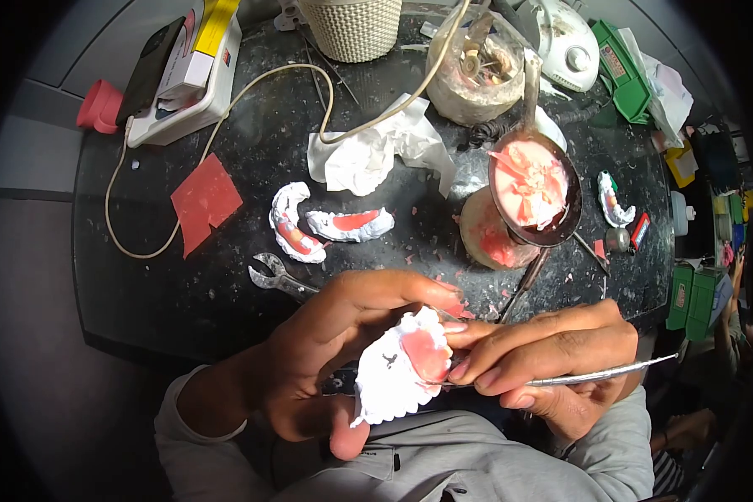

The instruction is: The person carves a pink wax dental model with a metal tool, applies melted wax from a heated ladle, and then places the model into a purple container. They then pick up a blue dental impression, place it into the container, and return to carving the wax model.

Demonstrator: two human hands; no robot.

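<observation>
Wax work on a dental cast, seen from above the hands. Nearest the viewer, the left hand cups a white plaster cast from below and behind, fingers curled over its upper edge and thumb under its lower edge. The cast is held in the air over the lap, clear of the bench. A pink wax plate covers the side of the cast that faces the right hand. That hand is closed in a pen-like grip on a slim metal instrument, whose working end meets the wax; the tip itself is hidden by the fingertips.

Progress, as judged: the wax is already laid on this cast and is being shaped or trimmed. Pink flakes scattered just beyond the hands suggest that carving is under way, not finished.

Beyond the left hand lie a wrench and then two waxed casts, set down side by side, which look further along. A red wax sheet lies farther to that hand's outer side.

Beyond the right hand a ladle holds softened pink wax, and past it lies a fourth cast. Farthest off are crumpled tissue, a glass jar and a woven basket.
</observation>
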